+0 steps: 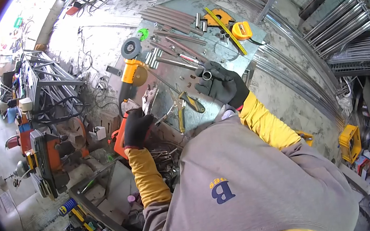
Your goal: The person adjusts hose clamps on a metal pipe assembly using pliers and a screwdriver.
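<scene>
My right hand [225, 84], in a black glove, is turned partly palm up over the worktable [203, 113]. Its fingers pinch a short metal tube [207, 75], whose round open end faces me. My left hand [137, 128], also gloved in black, is closed at the table's left edge. A worn grey, pliers-like tool [149, 99] rises right at its fingers; what the fingers hold is hidden. Between my hands lie a yellow-and-black-handled screwdriver [191, 102] and yellow-handled pliers [180, 118]. An orange angle grinder [130, 71] rests beyond my left hand.
On the table are several brown rods [167, 17], short tubes [154, 58], a yellow ruler [225, 30] and a tape measure [241, 31]. Long metal tubes [297, 77] lie along the right. An orange machine [48, 157] and a metal frame [45, 82] stand left.
</scene>
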